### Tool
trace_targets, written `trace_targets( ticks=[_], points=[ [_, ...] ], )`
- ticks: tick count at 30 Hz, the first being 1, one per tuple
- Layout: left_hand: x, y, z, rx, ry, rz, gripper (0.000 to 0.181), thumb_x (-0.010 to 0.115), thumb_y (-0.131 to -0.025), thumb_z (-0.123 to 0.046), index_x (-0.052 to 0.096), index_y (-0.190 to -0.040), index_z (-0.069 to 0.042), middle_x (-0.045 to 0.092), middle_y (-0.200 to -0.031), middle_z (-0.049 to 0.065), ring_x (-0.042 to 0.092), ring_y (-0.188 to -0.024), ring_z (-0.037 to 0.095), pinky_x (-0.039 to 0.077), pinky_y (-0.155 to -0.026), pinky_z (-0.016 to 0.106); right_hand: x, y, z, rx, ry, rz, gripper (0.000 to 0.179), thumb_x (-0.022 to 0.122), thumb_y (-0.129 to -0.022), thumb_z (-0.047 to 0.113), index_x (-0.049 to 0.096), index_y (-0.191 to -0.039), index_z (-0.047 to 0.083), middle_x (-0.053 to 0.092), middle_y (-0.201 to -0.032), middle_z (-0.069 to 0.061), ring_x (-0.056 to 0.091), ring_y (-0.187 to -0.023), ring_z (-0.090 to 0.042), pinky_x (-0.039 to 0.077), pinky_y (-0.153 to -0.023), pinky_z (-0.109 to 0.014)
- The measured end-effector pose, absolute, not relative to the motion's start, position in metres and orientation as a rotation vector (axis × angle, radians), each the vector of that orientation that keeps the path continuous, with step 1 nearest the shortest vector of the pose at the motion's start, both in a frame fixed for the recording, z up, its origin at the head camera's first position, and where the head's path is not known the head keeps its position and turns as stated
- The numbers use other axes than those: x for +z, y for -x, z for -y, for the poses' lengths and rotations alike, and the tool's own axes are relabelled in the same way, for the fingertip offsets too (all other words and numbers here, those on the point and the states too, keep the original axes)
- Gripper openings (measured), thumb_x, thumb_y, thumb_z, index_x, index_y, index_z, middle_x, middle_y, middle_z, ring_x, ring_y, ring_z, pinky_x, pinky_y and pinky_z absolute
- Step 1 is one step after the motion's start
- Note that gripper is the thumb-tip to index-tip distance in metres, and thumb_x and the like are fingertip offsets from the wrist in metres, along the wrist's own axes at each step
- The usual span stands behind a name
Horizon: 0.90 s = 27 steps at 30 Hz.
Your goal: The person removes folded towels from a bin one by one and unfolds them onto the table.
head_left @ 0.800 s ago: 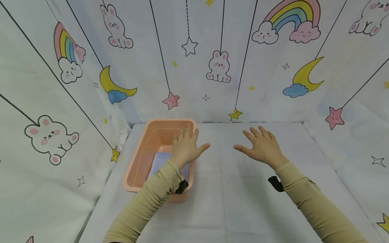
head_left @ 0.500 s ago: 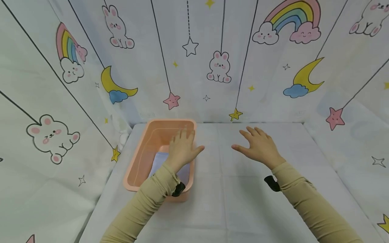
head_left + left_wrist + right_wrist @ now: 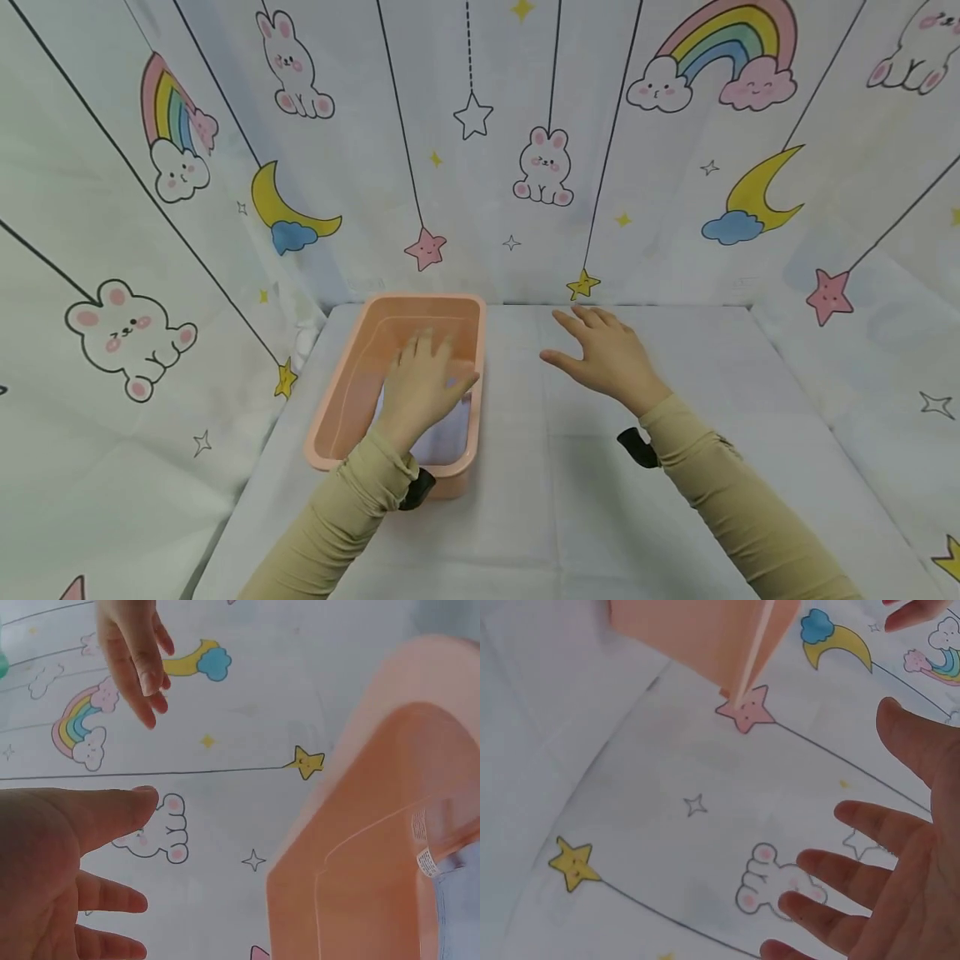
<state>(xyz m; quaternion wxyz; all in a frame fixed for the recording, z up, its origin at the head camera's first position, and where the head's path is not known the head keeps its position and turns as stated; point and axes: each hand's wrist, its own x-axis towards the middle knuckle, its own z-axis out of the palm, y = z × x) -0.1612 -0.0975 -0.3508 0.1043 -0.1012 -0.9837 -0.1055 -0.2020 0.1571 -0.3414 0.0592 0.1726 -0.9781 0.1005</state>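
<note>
A peach-coloured plastic basin [image 3: 341, 400] stands on the left half of the table. Folded light-blue cloth [image 3: 446, 437] lies in its bottom, and small white labels [image 3: 426, 862] show on it in the left wrist view. Over the basin hovers my left hand [image 3: 420, 387], fingers spread and a little bent, holding nothing; it hides part of the cloth. My right hand [image 3: 603, 354] hangs in the air to the right of the basin, thumb apart from the fingers, with nothing in it. In the right wrist view its fingers [image 3: 847, 870] are loosely extended.
White cloth covers the table [image 3: 517, 517]. A white curtain [image 3: 495, 192] printed with rabbits, stars, moons and rainbows rises behind it and along both sides. Each wrist carries a black strap-like piece, such as the right one [image 3: 637, 447].
Both hands have moved left. The left hand has also come lower, further over the basin, while the right hand has drawn nearer to the basin. Basin and cloth have stayed in place.
</note>
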Motion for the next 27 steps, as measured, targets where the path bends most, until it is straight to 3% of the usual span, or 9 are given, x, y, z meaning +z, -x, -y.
trace_targets(
  ticks=[10, 20, 27],
  points=[
    [-0.356, 0.143, 0.109, -0.47, 0.223, 2.919, 0.071, 0.058, -0.085, -0.051, 0.04, -0.14, -0.01, 0.032, -0.148, 0.022, 0.034, -0.134, 0.041, 0.03, -0.103, 0.06, -0.336, 0.206, -0.122, 0.381, -0.586, 2.909, 0.064, 0.051, -0.087, 0.057, 0.044, -0.139, 0.02, 0.043, -0.142, -0.015, 0.04, -0.13, -0.04, 0.037, -0.097, -0.06],
    [-0.373, 0.12, 0.111, -0.416, 0.248, 2.941, 0.066, 0.059, -0.085, -0.049, 0.048, -0.133, -0.005, 0.045, -0.139, 0.024, 0.048, -0.122, 0.044, 0.034, -0.101, 0.06, -0.339, 0.21, -0.101, 0.414, -0.608, 2.889, 0.061, 0.052, -0.088, 0.054, 0.046, -0.138, 0.019, 0.046, -0.141, -0.013, 0.042, -0.129, -0.038, 0.038, -0.098, -0.058],
    [-0.389, 0.105, 0.113, -0.515, 0.2, 3.0, 0.064, 0.058, -0.086, -0.048, 0.048, -0.133, -0.005, 0.043, -0.14, 0.024, 0.046, -0.122, 0.046, 0.032, -0.099, 0.064, -0.345, 0.211, -0.088, 0.428, -0.638, 2.881, 0.061, 0.053, -0.088, 0.054, 0.047, -0.137, 0.018, 0.046, -0.141, -0.012, 0.043, -0.129, -0.036, 0.038, -0.099, -0.057]
  ],
)
